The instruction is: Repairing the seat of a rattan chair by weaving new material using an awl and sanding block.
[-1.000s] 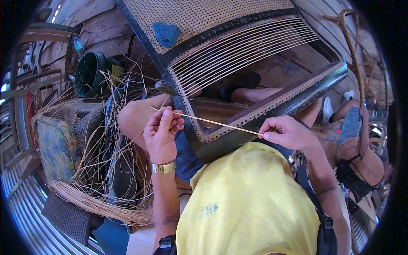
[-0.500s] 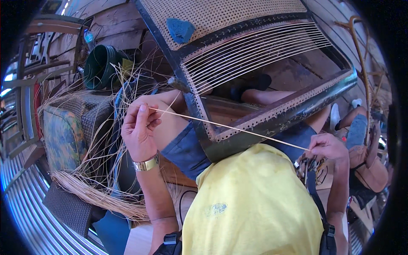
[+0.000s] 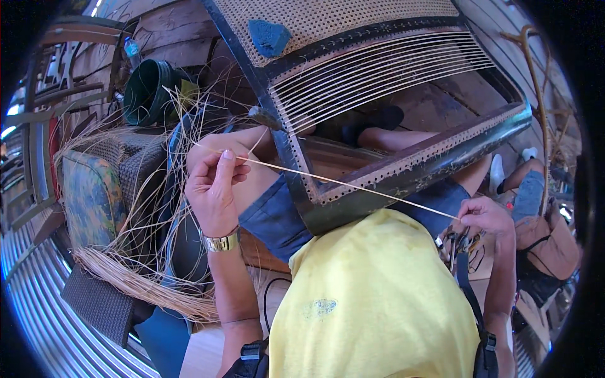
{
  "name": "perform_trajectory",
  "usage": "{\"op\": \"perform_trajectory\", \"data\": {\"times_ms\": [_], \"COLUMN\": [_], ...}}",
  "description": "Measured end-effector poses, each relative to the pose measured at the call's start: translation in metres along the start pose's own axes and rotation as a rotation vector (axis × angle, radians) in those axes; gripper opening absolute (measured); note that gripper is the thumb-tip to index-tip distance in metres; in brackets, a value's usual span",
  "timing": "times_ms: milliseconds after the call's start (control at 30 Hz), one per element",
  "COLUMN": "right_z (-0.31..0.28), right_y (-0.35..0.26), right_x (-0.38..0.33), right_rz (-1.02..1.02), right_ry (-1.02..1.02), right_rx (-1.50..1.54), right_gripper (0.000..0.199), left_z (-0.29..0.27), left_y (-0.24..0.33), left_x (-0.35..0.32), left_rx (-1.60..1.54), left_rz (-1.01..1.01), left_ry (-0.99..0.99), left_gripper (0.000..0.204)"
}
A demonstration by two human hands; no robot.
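Observation:
A thin pale cane strand (image 3: 353,186) stretches nearly taut between my two hands, crossing above the near left corner of a dark wooden frame. My left hand (image 3: 216,186) pinches it between thumb and fingers, and a short end sticks out past them. At the other end my right hand (image 3: 484,215) grips the strand in closed fingertips. The frame (image 3: 409,178) leans on my lap, its rails lined with small holes. Parallel cane strands (image 3: 378,79) run across part of its opening. Woven cane mesh (image 3: 353,16) fills the far panel, with a blue sponge-like block (image 3: 269,38) lying on it.
A bundle of loose cane (image 3: 145,286) spreads at my left, beside a camouflage-patterned cushion (image 3: 94,198). Behind it stand a dark green bucket (image 3: 148,94) and a plastic bottle (image 3: 132,51). Another person (image 3: 548,246) sits at the right. A peg (image 3: 263,118) juts from the frame's left rail.
My left hand has slid slightly right along the strand, leaving a longer end beyond its fingers. My right hand has hardly moved.

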State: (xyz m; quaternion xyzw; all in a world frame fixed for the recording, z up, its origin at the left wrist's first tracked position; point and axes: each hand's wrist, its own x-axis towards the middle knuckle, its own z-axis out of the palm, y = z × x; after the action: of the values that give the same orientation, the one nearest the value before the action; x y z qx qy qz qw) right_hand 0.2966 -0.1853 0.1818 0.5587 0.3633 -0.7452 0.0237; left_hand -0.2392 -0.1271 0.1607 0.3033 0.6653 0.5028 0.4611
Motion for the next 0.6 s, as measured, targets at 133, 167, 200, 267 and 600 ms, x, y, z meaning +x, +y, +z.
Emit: {"op": "perform_trajectory", "data": {"times_ms": [133, 167, 200, 267, 600], "right_z": [0.0008, 0.0013, 0.0017, 0.0028, 0.0057], "right_y": [-0.0022, -0.0026, -0.0030, -0.0040, -0.0012], "right_x": [0.0009, 0.0009, 0.0009, 0.0009, 0.0026], "right_rz": [-0.029, -0.014, -0.016, -0.018, 0.012], "right_ry": [-0.015, -0.014, -0.006, 0.001, -0.027], "right_rx": [-0.032, -0.027, -0.022, -0.017, 0.042], "right_gripper": [0.011, 0.011, 0.011, 0.011, 0.014], "left_z": [-0.0006, -0.0008, -0.0011, -0.0019, -0.0022], "left_y": [0.0006, 0.0006, 0.0007, 0.0009, 0.0023], "left_x": [0.0010, 0.0013, 0.0016, 0.0022, 0.0033], "left_rx": [-0.015, -0.018, -0.019, -0.028, -0.001], "left_rz": [0.008, 0.014, 0.013, 0.002, -0.002], "left_ry": [-0.003, -0.005, -0.005, -0.008, -0.007], "left_gripper": [0.015, 0.015, 0.015, 0.015, 0.016]}}
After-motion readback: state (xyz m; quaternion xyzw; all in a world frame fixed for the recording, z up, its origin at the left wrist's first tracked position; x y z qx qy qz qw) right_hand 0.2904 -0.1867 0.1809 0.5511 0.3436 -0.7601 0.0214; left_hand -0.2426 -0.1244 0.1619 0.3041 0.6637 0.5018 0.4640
